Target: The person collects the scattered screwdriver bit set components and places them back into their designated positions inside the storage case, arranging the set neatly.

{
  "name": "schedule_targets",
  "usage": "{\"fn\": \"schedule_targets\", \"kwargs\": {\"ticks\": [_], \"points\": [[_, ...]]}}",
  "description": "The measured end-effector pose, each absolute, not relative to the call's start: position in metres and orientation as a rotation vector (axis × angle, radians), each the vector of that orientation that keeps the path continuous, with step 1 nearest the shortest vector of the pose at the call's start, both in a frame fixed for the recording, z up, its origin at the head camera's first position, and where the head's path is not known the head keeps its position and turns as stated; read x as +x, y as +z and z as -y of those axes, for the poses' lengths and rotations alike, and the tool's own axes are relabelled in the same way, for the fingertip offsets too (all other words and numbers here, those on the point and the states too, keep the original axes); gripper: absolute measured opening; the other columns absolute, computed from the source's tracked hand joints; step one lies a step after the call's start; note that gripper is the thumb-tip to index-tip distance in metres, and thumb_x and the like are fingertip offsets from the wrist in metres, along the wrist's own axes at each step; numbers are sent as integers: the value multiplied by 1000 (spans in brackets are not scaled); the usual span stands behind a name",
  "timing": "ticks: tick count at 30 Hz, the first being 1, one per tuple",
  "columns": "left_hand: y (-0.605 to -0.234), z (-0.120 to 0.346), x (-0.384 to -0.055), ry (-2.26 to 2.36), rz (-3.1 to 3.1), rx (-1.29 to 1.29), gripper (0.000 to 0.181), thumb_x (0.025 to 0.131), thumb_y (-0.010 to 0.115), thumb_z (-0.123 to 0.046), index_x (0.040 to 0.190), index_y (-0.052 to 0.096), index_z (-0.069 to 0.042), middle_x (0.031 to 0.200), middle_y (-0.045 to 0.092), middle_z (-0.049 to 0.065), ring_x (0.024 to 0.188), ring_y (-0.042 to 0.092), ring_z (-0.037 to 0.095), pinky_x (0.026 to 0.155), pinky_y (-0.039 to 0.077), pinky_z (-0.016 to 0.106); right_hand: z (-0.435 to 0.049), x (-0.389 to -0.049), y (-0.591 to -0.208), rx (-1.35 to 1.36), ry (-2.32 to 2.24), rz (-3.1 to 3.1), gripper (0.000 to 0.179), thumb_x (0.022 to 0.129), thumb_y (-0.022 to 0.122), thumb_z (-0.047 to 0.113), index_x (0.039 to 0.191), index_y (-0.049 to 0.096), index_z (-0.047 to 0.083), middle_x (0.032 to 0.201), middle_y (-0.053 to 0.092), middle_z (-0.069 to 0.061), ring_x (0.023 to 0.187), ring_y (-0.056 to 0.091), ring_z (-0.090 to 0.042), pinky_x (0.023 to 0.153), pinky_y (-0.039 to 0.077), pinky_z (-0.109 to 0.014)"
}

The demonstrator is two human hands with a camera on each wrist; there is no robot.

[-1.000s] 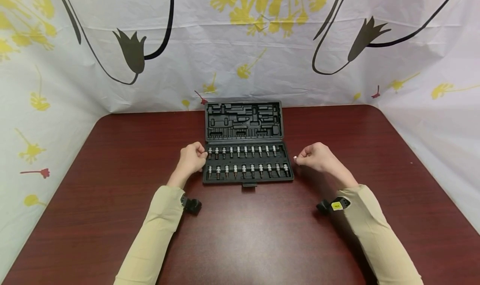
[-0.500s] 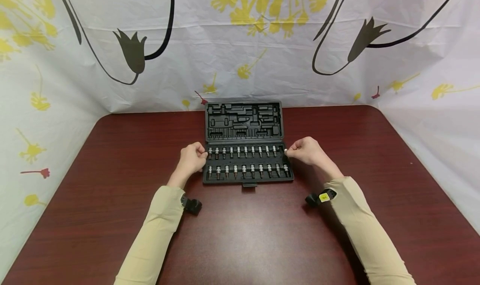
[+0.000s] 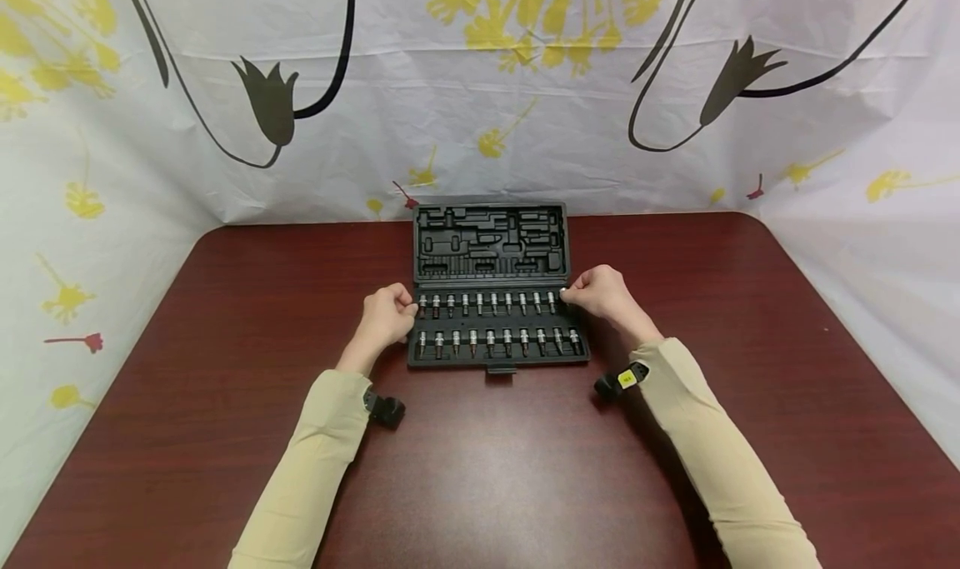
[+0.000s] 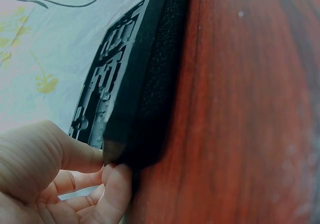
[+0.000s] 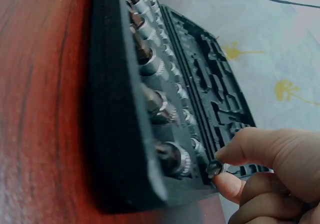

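A black plastic bit socket case (image 3: 480, 320) lies open on the table, with two rows of silver bit sockets (image 3: 491, 338) in its tray. My left hand (image 3: 385, 317) grips the tray's left edge between thumb and fingers; in the left wrist view the thumb (image 4: 82, 154) is at the case wall. Over the far right end of the back row, my right hand (image 3: 609, 296) pinches a bit socket (image 5: 215, 169) between thumb and index finger. In the right wrist view its round end shows, at the tray's corner; whether it touches the slot I cannot tell.
Behind the tray stands the raised lid (image 3: 491, 240) with moulded recesses, close to a white patterned sheet (image 3: 480, 152). A latch (image 3: 501, 371) juts from the case's front edge. Dark red tabletop (image 3: 480, 469) extends in front and to both sides.
My right hand has moved left and slightly away from me, bringing the bit socket from beside the case to the back row's right end. The left hand stays on the case edge.
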State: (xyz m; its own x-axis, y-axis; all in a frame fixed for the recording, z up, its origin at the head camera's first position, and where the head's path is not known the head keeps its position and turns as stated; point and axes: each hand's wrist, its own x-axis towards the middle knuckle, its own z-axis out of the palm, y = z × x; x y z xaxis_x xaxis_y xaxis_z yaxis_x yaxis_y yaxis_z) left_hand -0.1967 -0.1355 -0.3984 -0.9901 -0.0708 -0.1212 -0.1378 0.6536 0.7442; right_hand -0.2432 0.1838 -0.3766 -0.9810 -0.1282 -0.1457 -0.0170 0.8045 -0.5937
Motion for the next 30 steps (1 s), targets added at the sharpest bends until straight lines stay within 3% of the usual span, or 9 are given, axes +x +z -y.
{"fn": "schedule_targets", "kwargs": {"ticks": [8,15,22,30], "points": [[-397,135,-197,1271,-2772,-170,6,91,56,-5,87,54,-1,75,55,10,52,58,19,46,54,29,-177,-247,-376,-124,-805,-2861,30,84,65,17,57,56,6,48,46,4,47,41,-12,50,37,-25],[-396,136,-197,1272,-2763,-168,6,91,56,-5,88,54,-1,75,56,10,51,57,18,46,54,29,-171,-248,-367,-118,-673,-2868,32,83,68,17,55,59,4,46,45,3,44,39,-11,44,33,-23],[-397,136,-197,1269,-2765,-169,6,91,56,-5,87,54,-1,73,56,10,48,57,17,46,53,29,-171,-254,-358,-140,-584,-2812,23,80,72,18,63,68,2,50,54,2,52,45,-14,49,38,-27],[-396,137,-196,1270,-2764,-170,6,91,56,-5,87,54,-1,74,55,10,49,57,18,46,53,28,-174,-261,-354,-63,-566,-2718,24,77,75,22,65,64,5,58,53,2,60,44,-16,53,40,-29]]}}
